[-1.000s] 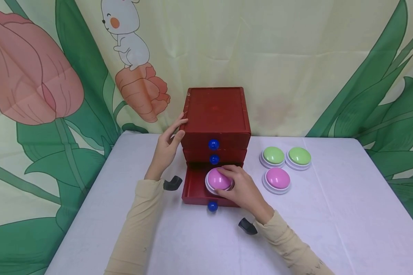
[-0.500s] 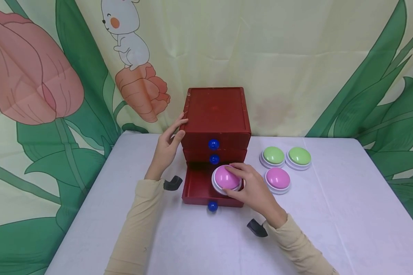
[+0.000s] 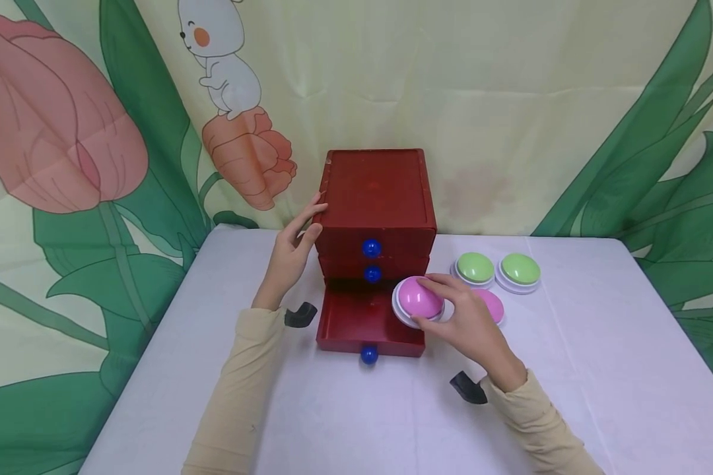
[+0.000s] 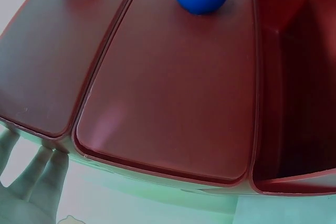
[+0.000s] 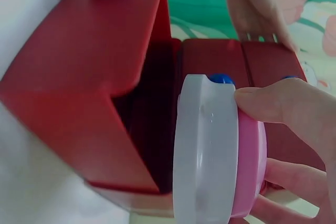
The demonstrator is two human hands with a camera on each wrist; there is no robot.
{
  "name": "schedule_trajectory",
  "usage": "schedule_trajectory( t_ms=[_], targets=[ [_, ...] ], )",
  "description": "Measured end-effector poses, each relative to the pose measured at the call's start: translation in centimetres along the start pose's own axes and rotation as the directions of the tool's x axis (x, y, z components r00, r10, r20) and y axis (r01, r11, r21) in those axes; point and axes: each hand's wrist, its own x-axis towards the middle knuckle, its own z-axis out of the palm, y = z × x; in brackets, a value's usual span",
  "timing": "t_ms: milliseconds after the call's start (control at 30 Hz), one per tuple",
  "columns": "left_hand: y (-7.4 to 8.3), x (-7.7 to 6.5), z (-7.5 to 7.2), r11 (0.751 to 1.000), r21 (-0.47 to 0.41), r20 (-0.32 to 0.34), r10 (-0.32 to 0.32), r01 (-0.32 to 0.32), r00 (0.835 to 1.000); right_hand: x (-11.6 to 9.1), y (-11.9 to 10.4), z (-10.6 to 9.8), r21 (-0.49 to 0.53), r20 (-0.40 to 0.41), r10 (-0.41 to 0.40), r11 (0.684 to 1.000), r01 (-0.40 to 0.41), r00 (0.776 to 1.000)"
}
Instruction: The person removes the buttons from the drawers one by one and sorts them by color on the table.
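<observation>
A dark red cabinet of drawers (image 3: pixel 373 191) with blue round knobs stands at the back middle of the table. Its bottom drawer (image 3: pixel 350 323) is pulled out; the two above are closed. My right hand (image 3: pixel 469 323) pinches a pink-domed push button with a white base (image 3: pixel 420 298), above the right side of that drawer. In the right wrist view the push button (image 5: pixel 207 150) is seen edge-on, thumb on one side and fingers on the other. My left hand (image 3: pixel 288 257) touches the cabinet's left side with straight fingers, also visible in the left wrist view (image 4: pixel 37 182).
Right of the cabinet, two green push buttons (image 3: pixel 475 267) sit side by side on the white table (image 3: pixel 600 369). Another pink push button (image 3: pixel 492 305) lies in front of them, partly hidden by my right hand. A printed cloth (image 3: pixel 511 132) hangs behind the table.
My right hand has lifted the pink push button from inside the bottom drawer and carried it to the right. The left hand stays at the cabinet's side.
</observation>
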Motion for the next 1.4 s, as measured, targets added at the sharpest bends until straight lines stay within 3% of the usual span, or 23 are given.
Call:
schedule_trajectory(
  t_ms=[133, 333, 433, 667, 900, 1000, 1200, 1400],
  targets=[
    [-0.8, 0.2, 0.0, 1.0, 0.006, -0.003, 0.007, -0.007, 1.0, -0.2, 0.4, -0.8, -0.015, -0.005, 0.017, 1.0, -0.017, 1.0],
    [-0.8, 0.2, 0.1, 1.0, 0.01, -0.002, 0.005, -0.005, 1.0, -0.5, 1.1, -1.6, -0.026, -0.046, -0.004, 1.0, 0.002, 0.999],
    [-0.4, 0.2, 0.1, 1.0, 0.011, 0.0, -0.005, 0.005, 1.0, -0.6, 1.7, -1.8, -0.032, -0.07, -0.025, 0.999, 0.023, 0.997],
    [2.5, -0.4, 0.4, 1.0, 0.023, 0.006, -0.017, 0.016, 1.0, -1.0, 2.8, -2.5, -0.026, -0.095, -0.021, 0.999, 0.019, 0.995],
    [2.6, -0.4, 0.4, 1.0, 0.016, 0.008, -0.018, 0.018, 1.0, -1.2, 3.6, -3.4, -0.015, -0.128, -0.003, 1.0, 0.001, 0.992],
    [2.1, -0.3, 0.4, 1.0, 0.011, 0.008, -0.019, 0.019, 1.0, -1.4, 4.0, -3.8, -0.017, -0.147, 0.006, 1.0, -0.009, 0.989],
    [-0.6, 0.1, 0.2, 1.0, 0.014, -0.004, -0.006, 0.006, 1.0, -1.6, 4.6, -4.5, 0.0, -0.147, 0.043, 0.999, -0.043, 0.988],
    [-0.9, 0.1, 0.2, 1.0, 0.013, -0.006, 0.024, -0.024, 1.0, -1.9, 5.6, -5.0, -0.006, -0.168, 0.053, 0.998, -0.055, 0.984]
  ],
)
